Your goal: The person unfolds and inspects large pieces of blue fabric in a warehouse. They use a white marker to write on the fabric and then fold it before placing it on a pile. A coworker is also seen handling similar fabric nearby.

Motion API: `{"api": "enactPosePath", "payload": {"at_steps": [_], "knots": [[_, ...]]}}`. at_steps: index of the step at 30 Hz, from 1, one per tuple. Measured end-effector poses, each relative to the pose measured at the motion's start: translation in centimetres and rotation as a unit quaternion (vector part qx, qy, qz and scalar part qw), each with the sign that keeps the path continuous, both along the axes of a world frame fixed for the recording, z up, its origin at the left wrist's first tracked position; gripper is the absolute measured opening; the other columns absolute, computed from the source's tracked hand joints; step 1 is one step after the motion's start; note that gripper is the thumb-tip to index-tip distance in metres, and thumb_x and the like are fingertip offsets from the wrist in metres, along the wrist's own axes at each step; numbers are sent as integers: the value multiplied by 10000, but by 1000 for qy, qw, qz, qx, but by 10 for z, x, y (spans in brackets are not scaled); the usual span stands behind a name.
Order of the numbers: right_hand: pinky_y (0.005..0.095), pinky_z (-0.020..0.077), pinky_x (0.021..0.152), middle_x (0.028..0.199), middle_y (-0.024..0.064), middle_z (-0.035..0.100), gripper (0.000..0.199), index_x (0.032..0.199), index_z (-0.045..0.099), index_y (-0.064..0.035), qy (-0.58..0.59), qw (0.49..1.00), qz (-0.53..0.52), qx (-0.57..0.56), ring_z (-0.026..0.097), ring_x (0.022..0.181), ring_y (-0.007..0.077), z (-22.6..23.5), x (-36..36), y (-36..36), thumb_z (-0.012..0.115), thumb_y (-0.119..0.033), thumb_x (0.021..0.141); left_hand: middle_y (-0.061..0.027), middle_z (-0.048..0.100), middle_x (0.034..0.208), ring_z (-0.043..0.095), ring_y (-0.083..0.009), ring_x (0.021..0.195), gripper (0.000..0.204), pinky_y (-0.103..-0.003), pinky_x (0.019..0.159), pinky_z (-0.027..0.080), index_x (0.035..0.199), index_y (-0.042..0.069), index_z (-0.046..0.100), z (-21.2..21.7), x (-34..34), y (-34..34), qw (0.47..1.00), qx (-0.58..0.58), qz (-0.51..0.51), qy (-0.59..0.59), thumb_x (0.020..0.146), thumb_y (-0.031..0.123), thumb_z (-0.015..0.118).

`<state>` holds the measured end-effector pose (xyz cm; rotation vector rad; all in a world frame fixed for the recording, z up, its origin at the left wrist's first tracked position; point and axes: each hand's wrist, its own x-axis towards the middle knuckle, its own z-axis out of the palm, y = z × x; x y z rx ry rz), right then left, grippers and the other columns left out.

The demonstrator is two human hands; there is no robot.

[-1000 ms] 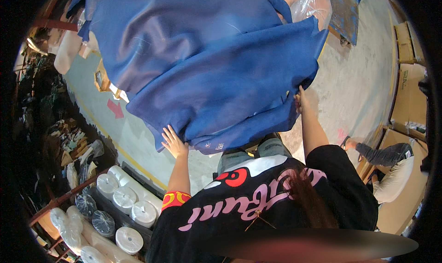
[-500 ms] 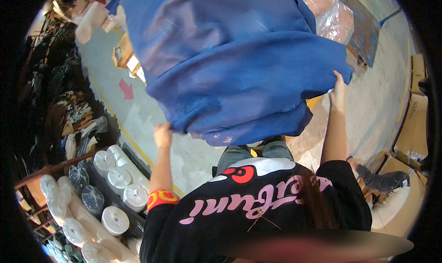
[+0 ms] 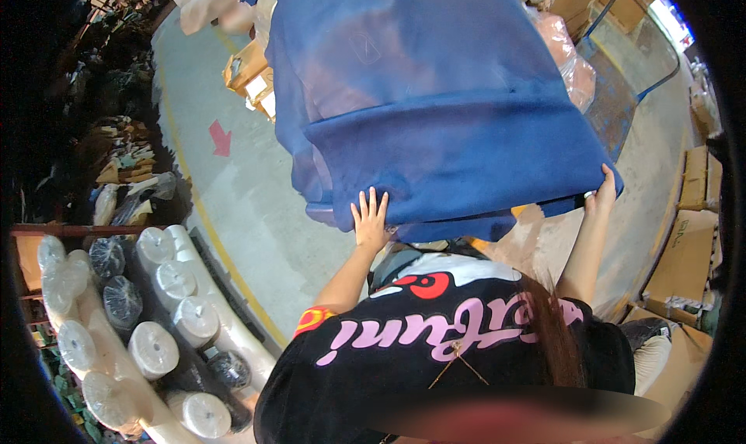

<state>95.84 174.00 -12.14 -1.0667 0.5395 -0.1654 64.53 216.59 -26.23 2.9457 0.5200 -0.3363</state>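
Left hand (image 3: 371, 220) was spread flat against the folded blue fabric (image 3: 443, 133) we'd lifted up in front of us over the concrete floor (image 3: 256, 211), right hand (image 3: 601, 198) pinching its far corner. With that flat palm hardly gripping, we figured the left side could slide loose.

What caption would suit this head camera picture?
Both hands, left hand and right hand, press on folded blue fabric beside wrapped rolls.

The person wears a black short-sleeved T-shirt (image 3: 435, 366) with pink lettering, red patches, and bare forearms; long brown hair (image 3: 552, 327).
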Motion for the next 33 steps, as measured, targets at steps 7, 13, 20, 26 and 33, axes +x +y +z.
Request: {"api": "enactPosePath", "payload": {"at_steps": [7, 13, 20, 26, 33], "knots": [[194, 244, 325, 728, 18, 598, 94, 807, 553, -70, 2, 999, 39, -21, 403, 397, 72, 26, 25, 5, 634, -113, 786, -94, 449, 1416, 278, -330, 1385, 662, -530, 1135, 183, 1266, 151, 564, 50, 11, 49, 995, -56, -62, -51, 630, 11, 682], [289, 513, 648, 905, 82, 653, 164, 911, 600, -23, -65, 994, 81, -27, 631, 739, 185, 68, -33, -39, 631, -102, 771, -210, 645, 950, 617, -383, 912, 315, -443, 769, 485, 1053, 41, 643, 262, -48, 51, 978, -191, -83, -8, 742, 37, 592], [363, 511, 829, 1043, 139, 638, 327, 1060, 582, 21, 4, 999, 34, 18, 632, 915, 268, 98, -134, -108, 599, -180, 801, -69, 689, 822, 583, -116, 750, 242, -288, 734, 472, 1004, 23, 669, 354, -59, 16, 857, -410, 71, 304, 843, 204, 660], [333, 530, 696, 901, 102, 648, 225, 935, 621, 7, 0, 998, -40, -54, 642, 773, 226, 87, -98, -95, 636, -172, 798, -84, 687, 922, 609, -172, 831, 235, -308, 798, 474, 1026, 13, 657, 317, -51, 23, 929, -318, -34, 188, 835, 150, 659], [215, 279, 415, 769, -3, 579, 313, 1083, 642, -16, -39, 975, 117, -185, 388, 487, 49, 60, 105, 30, 644, -193, 825, -56, 685, 1014, 615, -153, 924, 322, -319, 855, 479, 1138, 53, 636, 262, 59, 108, 909, -393, 9, 140, 909, 272, 582]]}}
